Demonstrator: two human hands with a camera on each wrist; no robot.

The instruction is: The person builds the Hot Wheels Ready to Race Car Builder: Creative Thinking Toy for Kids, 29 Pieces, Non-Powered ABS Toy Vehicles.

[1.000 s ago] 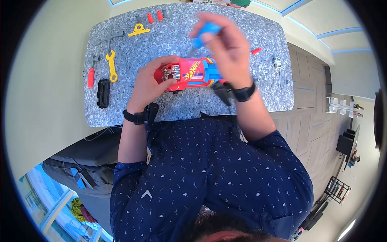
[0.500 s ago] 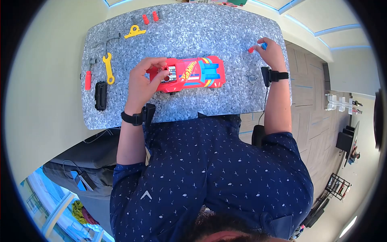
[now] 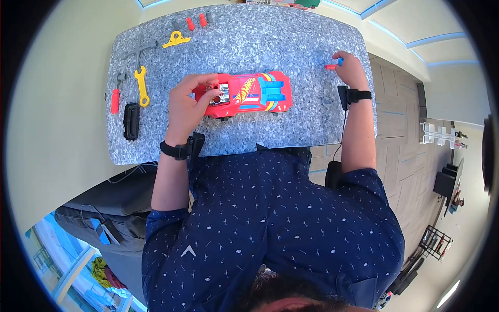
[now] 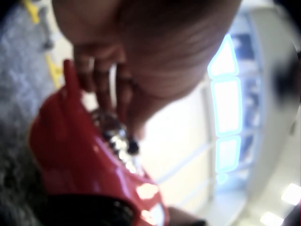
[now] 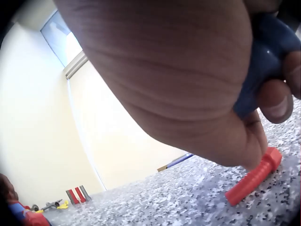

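Observation:
A red toy car (image 3: 252,94) with blue and yellow trim stands on the speckled table. At its left end my left hand (image 3: 183,109) has thumb and fingers curled around the silver engine part (image 3: 224,94); the left wrist view shows those fingertips against the silver part (image 4: 121,146). Out at the right, my right hand (image 3: 351,71) grips a blue object (image 5: 265,61), its fingers curled around it. The thumb of that hand touches a ridged red bolt (image 5: 251,182) lying on the table. What the blue object's far end looks like is hidden.
At the left lie a yellow wrench (image 3: 141,87), a red-handled tool (image 3: 115,102), a black part (image 3: 131,121) and a grey tool (image 3: 138,51). A yellow piece (image 3: 176,39) and several red and grey pegs sit at the back. A small grey piece (image 3: 327,101) is near the right wrist.
Carrying the blue object, my right hand has moved from above the car to the red bolt on the right. The bolt's angle has shifted slightly. My left hand remains at the car's engine.

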